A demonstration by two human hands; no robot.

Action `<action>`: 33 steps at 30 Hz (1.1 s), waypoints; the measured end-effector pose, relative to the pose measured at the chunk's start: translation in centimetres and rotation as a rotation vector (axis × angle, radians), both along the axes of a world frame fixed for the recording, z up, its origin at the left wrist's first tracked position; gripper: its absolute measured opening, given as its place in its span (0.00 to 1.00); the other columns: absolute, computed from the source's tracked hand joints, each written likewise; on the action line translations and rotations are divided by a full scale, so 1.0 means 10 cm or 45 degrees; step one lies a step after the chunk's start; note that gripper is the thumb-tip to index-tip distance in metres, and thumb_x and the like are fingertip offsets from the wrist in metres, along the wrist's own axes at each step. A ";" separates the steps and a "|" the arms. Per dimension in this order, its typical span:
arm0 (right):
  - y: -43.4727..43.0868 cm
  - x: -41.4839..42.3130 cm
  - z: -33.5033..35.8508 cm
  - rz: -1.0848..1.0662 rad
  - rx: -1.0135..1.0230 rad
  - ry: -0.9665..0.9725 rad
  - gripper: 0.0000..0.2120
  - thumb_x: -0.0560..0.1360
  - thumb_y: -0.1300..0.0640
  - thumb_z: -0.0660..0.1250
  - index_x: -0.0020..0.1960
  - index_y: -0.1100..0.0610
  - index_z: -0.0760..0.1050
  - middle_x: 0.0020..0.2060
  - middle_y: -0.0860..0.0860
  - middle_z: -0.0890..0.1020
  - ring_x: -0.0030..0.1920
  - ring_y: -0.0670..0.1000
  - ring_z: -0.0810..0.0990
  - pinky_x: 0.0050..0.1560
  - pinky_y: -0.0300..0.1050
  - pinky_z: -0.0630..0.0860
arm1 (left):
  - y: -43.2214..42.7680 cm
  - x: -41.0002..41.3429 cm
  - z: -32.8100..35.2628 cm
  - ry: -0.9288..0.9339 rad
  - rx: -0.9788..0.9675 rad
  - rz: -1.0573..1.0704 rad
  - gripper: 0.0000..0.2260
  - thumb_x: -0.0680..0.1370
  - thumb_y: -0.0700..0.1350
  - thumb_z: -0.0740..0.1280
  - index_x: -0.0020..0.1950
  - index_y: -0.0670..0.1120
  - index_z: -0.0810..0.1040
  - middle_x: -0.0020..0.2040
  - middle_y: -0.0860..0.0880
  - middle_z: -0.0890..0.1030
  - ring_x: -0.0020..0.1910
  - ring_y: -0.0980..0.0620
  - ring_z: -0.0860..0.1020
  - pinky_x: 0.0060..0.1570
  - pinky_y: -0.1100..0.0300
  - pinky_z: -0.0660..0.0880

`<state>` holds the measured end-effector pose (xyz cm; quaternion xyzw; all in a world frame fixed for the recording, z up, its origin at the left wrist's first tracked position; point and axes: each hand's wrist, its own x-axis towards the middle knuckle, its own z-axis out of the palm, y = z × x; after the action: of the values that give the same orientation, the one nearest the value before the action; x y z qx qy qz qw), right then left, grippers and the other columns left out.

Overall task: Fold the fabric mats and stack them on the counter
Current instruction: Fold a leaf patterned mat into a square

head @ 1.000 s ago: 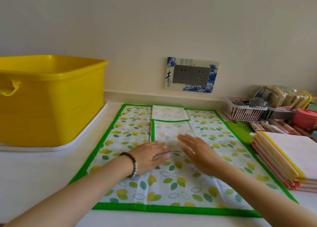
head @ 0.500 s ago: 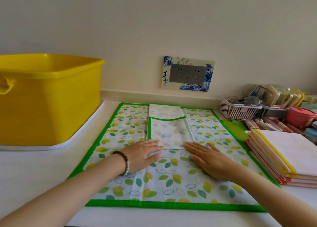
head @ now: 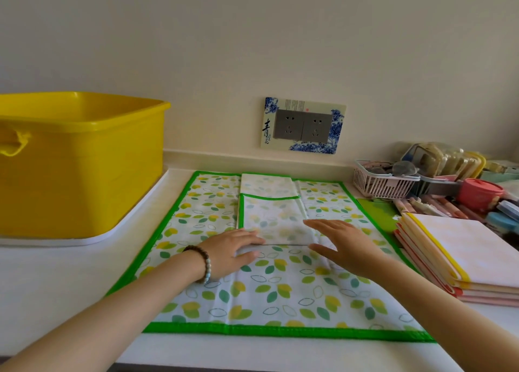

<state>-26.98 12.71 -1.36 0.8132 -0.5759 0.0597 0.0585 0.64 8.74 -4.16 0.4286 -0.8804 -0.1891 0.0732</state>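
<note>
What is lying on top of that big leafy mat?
A narrow folded leaf-print strip lies along the mat's middle; the left hand and right hand rest at its near end. What the strip covers is hidden.

left hand [head: 233, 252] | right hand [head: 346, 246] — both shifted onto folded strip [head: 273, 220]
</note>
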 end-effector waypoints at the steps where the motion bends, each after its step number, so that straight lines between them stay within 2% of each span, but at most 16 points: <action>1: -0.03 0.02 0.01 0.026 -0.021 0.082 0.27 0.79 0.40 0.54 0.75 0.44 0.54 0.72 0.43 0.65 0.71 0.46 0.64 0.70 0.40 0.58 | 0.00 0.00 0.00 0.007 0.008 0.001 0.19 0.80 0.59 0.54 0.72 0.63 0.61 0.75 0.60 0.56 0.75 0.59 0.53 0.74 0.55 0.54; 4: -0.11 0.10 0.04 0.091 -0.088 0.265 0.23 0.80 0.45 0.54 0.74 0.46 0.60 0.69 0.44 0.71 0.67 0.47 0.70 0.66 0.40 0.64 | -0.01 0.01 0.02 -0.011 0.015 0.015 0.21 0.80 0.59 0.54 0.73 0.61 0.61 0.75 0.60 0.57 0.74 0.59 0.54 0.73 0.56 0.54; 7: -0.19 0.18 0.03 0.097 -0.089 0.246 0.17 0.81 0.51 0.53 0.70 0.48 0.68 0.64 0.45 0.76 0.62 0.48 0.76 0.61 0.43 0.71 | -0.01 0.01 0.07 -0.027 0.023 0.032 0.23 0.79 0.60 0.56 0.74 0.59 0.60 0.75 0.59 0.58 0.74 0.57 0.56 0.73 0.58 0.56; 10: -0.25 0.16 -0.03 0.088 -0.145 0.259 0.15 0.82 0.56 0.53 0.65 0.51 0.71 0.57 0.48 0.80 0.54 0.50 0.80 0.53 0.46 0.76 | 0.00 0.02 0.14 -0.006 0.034 0.037 0.24 0.78 0.60 0.58 0.73 0.58 0.61 0.74 0.57 0.62 0.72 0.56 0.61 0.70 0.58 0.61; 12: -0.19 0.10 -0.06 0.141 -0.253 0.166 0.13 0.81 0.55 0.55 0.62 0.52 0.73 0.51 0.48 0.82 0.46 0.50 0.81 0.45 0.45 0.77 | 0.04 0.04 0.19 0.051 0.005 0.047 0.23 0.77 0.59 0.61 0.72 0.59 0.63 0.72 0.56 0.65 0.69 0.56 0.65 0.66 0.60 0.64; 15: 0.10 0.06 -0.07 0.315 -0.436 -0.016 0.12 0.79 0.53 0.55 0.55 0.52 0.76 0.38 0.47 0.83 0.29 0.47 0.79 0.28 0.41 0.76 | 0.10 0.11 0.21 0.130 -0.071 0.034 0.21 0.77 0.56 0.64 0.70 0.61 0.66 0.70 0.58 0.66 0.69 0.59 0.64 0.67 0.63 0.61; 17: 0.34 0.05 -0.09 0.409 -0.456 -0.089 0.13 0.79 0.51 0.54 0.54 0.53 0.76 0.36 0.46 0.83 0.27 0.45 0.77 0.25 0.40 0.75 | 0.14 0.16 0.19 0.183 -0.134 -0.010 0.22 0.77 0.50 0.66 0.69 0.62 0.66 0.70 0.60 0.66 0.70 0.62 0.62 0.70 0.65 0.57; 19: 0.56 0.05 -0.12 0.482 -0.454 -0.156 0.15 0.81 0.51 0.52 0.54 0.53 0.77 0.40 0.46 0.84 0.29 0.46 0.79 0.27 0.40 0.76 | 0.19 0.18 0.17 0.089 -0.203 -0.087 0.28 0.76 0.37 0.65 0.71 0.61 0.64 0.71 0.61 0.63 0.70 0.65 0.58 0.71 0.68 0.52; 21: 0.73 0.02 -0.14 0.548 -0.481 -0.204 0.15 0.81 0.52 0.54 0.55 0.54 0.78 0.44 0.45 0.84 0.35 0.47 0.81 0.32 0.40 0.77 | 0.23 0.17 0.12 -0.042 -0.281 -0.142 0.39 0.72 0.24 0.56 0.73 0.60 0.58 0.74 0.60 0.58 0.72 0.63 0.55 0.73 0.67 0.48; 24: 0.84 -0.04 -0.16 0.621 -0.488 -0.206 0.12 0.79 0.51 0.60 0.58 0.52 0.77 0.52 0.43 0.83 0.48 0.43 0.82 0.45 0.37 0.79 | 0.29 0.16 0.06 -0.147 -0.353 -0.216 0.43 0.69 0.21 0.50 0.72 0.59 0.44 0.75 0.60 0.52 0.74 0.62 0.49 0.72 0.69 0.44; 26: 0.82 -0.08 -0.14 0.567 -0.420 -0.167 0.17 0.77 0.45 0.63 0.63 0.48 0.73 0.59 0.41 0.79 0.58 0.42 0.79 0.54 0.38 0.78 | 0.33 0.17 0.04 -0.171 -0.329 -0.242 0.45 0.68 0.20 0.49 0.70 0.61 0.42 0.74 0.62 0.50 0.73 0.63 0.48 0.72 0.68 0.44; 27: 0.79 -0.09 -0.12 0.516 -0.334 -0.132 0.21 0.76 0.42 0.64 0.67 0.46 0.70 0.63 0.40 0.76 0.62 0.40 0.75 0.60 0.38 0.75 | 0.36 0.18 0.04 -0.181 -0.323 -0.249 0.46 0.67 0.20 0.49 0.69 0.65 0.43 0.72 0.64 0.48 0.74 0.62 0.48 0.73 0.67 0.46; 29: 0.74 -0.08 -0.07 0.418 -0.146 -0.074 0.29 0.74 0.41 0.64 0.73 0.39 0.59 0.71 0.36 0.65 0.70 0.36 0.62 0.70 0.35 0.61 | 0.43 0.19 0.06 -0.194 -0.315 -0.261 0.47 0.68 0.20 0.50 0.68 0.70 0.45 0.70 0.67 0.46 0.74 0.63 0.49 0.73 0.65 0.48; 31: 0.66 -0.05 -0.06 0.371 0.017 -0.058 0.33 0.75 0.52 0.60 0.73 0.34 0.49 0.73 0.32 0.51 0.73 0.33 0.47 0.73 0.32 0.46 | 0.51 0.20 0.08 -0.205 -0.314 -0.289 0.46 0.69 0.21 0.50 0.69 0.69 0.46 0.70 0.67 0.46 0.73 0.64 0.49 0.71 0.67 0.48; 32: 0.62 -0.04 -0.08 0.360 0.078 -0.062 0.35 0.74 0.59 0.56 0.72 0.33 0.47 0.73 0.31 0.47 0.73 0.32 0.42 0.73 0.33 0.42 | 0.56 0.19 0.09 -0.211 -0.315 -0.312 0.46 0.70 0.21 0.50 0.69 0.69 0.46 0.71 0.66 0.46 0.73 0.63 0.48 0.72 0.67 0.48; 33: 0.59 -0.01 -0.09 0.360 0.129 -0.068 0.36 0.73 0.61 0.53 0.72 0.32 0.46 0.73 0.31 0.45 0.73 0.33 0.39 0.73 0.34 0.40 | 0.60 0.20 0.10 -0.227 -0.321 -0.333 0.46 0.70 0.21 0.50 0.69 0.69 0.46 0.72 0.66 0.45 0.73 0.63 0.46 0.73 0.66 0.49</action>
<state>-27.10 18.58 -2.21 0.8862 -0.4594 0.0597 -0.0069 2.66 14.70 -3.13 0.3130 -0.9484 -0.0465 0.0230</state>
